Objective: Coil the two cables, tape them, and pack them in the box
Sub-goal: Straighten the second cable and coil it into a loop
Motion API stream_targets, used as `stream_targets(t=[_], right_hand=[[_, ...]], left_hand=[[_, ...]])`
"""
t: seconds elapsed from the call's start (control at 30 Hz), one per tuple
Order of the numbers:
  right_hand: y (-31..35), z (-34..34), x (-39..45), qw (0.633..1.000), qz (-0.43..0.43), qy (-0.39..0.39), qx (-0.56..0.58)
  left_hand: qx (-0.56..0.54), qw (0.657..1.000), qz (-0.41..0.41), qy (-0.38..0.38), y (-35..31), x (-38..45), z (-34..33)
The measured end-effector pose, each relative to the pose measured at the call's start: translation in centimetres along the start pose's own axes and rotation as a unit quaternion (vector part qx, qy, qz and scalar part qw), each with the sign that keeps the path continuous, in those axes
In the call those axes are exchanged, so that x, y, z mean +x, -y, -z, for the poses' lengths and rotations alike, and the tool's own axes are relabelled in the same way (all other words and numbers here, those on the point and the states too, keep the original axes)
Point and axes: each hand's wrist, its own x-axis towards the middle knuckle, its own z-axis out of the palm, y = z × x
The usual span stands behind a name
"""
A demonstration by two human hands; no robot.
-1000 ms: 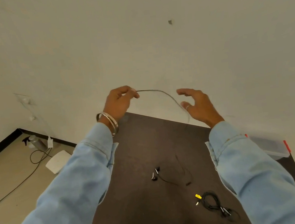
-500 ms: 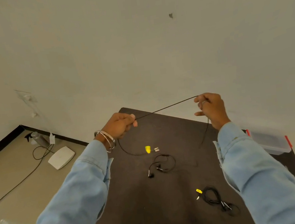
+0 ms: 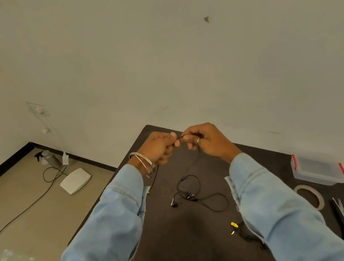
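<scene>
Both hands are raised together over the far part of the dark bench (image 3: pixel 180 237), close to the pale wall (image 3: pixel 180 64). The left hand (image 3: pixel 158 148) has its fingers curled and pinches a thin black cable (image 3: pixel 202 193) between thumb and forefinger; the right hand (image 3: pixel 206 140), wearing a ring, pinches the same cable just beside it, so the two sets of fingertips nearly touch with a very short stretch of wire between them. Two bangles (image 3: pixel 143 164) sit on the left wrist, and both arms wear light blue sleeves (image 3: pixel 105 231). From the hands the cable hangs down to the bench, where its loose loops and earbud ends lie on the surface below the hands, between the two forearms. A second black cable (image 3: pixel 244 233), bunched up and with a small yellow tag (image 3: pixel 234 224) at its end, lies on the bench nearer the person, partly hidden under the right sleeve. On the right side of the bench stands a clear plastic box (image 3: pixel 319 169) with red clips and its lid on; just in front of it lies a roll of tape (image 3: pixel 310 195), and beside the roll a pair of scissors (image 3: pixel 342 215). On the floor (image 3: pixel 25 213) to the left of the bench are a white flat device (image 3: pixel 75 180), a spray bottle (image 3: pixel 48 157) and a dark cord (image 3: pixel 25 211).
</scene>
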Motion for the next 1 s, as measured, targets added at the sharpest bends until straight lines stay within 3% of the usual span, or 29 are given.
stream_targets(t=[0.2,0.37,0.53,0.8,1.0], right_hand=[[-1.4,2.2,0.3,0.974,-0.074,-0.214,-0.002],[-1.4,1.8,0.0,0.963,-0.111,-0.244,0.006],[-2.6,1.9,-0.2,0.941,-0.158,-0.297,0.033],[-3.5,-0.5,-0.9,0.964,-0.201,-0.175,0.005],[-4.4,-4.2,-2.4,0.985,-0.161,0.002,-0.063]], left_hand=[[-0.047,0.999,0.02,0.016,1.5,-0.8,1.2],[-0.059,0.997,-0.026,0.048,2.1,-1.5,1.2],[-0.115,0.992,-0.016,0.057,3.1,-2.5,1.4],[-0.319,0.947,-0.019,0.026,2.3,-2.7,-0.3],[-0.364,0.931,-0.035,-0.014,2.0,-2.3,-0.5]])
